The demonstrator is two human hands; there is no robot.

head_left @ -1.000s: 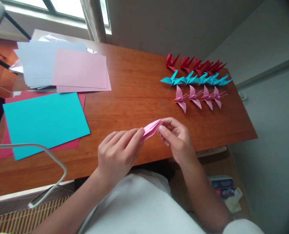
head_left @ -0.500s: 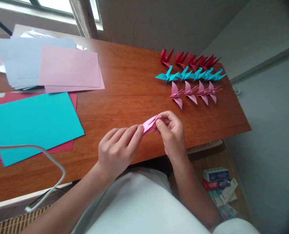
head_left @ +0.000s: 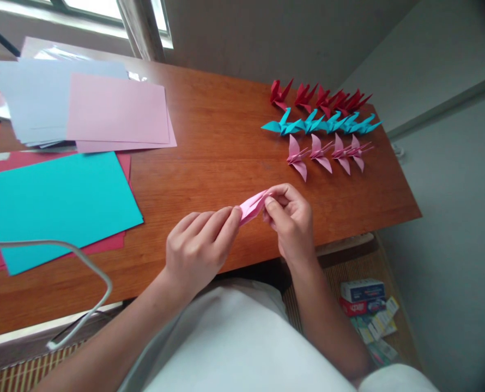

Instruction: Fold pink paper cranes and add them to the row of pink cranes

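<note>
Between my hands, above the front part of the table, is a narrow piece of folded pink paper (head_left: 252, 207). My left hand (head_left: 201, 239) is closed on its left end, thumb and fingers pressed together. With thumb and index finger, my right hand (head_left: 288, 218) pinches the right end; the tip is partly hidden by the fingers. Beyond my right hand stand several pink paper cranes (head_left: 297, 158) in a row. Behind them are a row of blue paper cranes (head_left: 285, 125) and a row of red paper cranes (head_left: 280, 95).
Pink paper sheets (head_left: 117, 109) lie over pale blue sheets (head_left: 42, 103) at the back left of the wooden table (head_left: 210, 130). Nearer are a turquoise sheet (head_left: 58, 207) and red sheets (head_left: 117, 242). A white cable (head_left: 91, 267) crosses the left front edge. Small boxes (head_left: 363, 291) sit below, right.
My right thumb and fingers have shifted slightly on the right end of the folded pink paper. The left hand keeps its grip. The whole view has moved a little.
</note>
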